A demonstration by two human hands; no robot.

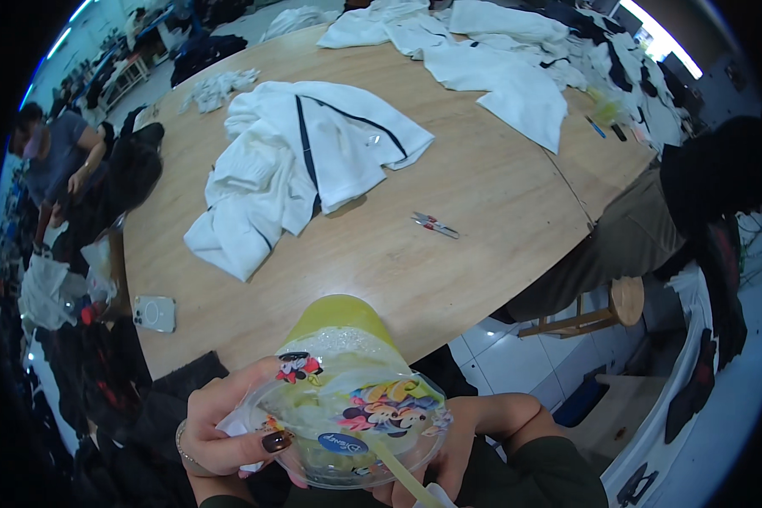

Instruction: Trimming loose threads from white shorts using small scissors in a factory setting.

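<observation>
Close in front of me is a clear plastic drink cup [347,360] with a yellow-green lower part, tilted so its top faces me. Colourful cartoon figures are printed on its top, and a pale yellow straw [402,474] sticks out towards me. My left hand [229,415] is closed round the cup's left side, its thumb on the rim and a white tissue [239,427] under its fingers. On the right side my right hand [466,432] is closed against the cup, with some of its fingers hidden behind it.
On the wooden table [474,288] lie a white garment with dark stripes [347,144], thread snips [434,224], a phone [155,313] and a white fabric pile [499,68]. A person [63,161] is at the left, another person's leg [601,245] and a wooden stool [625,300] at the right.
</observation>
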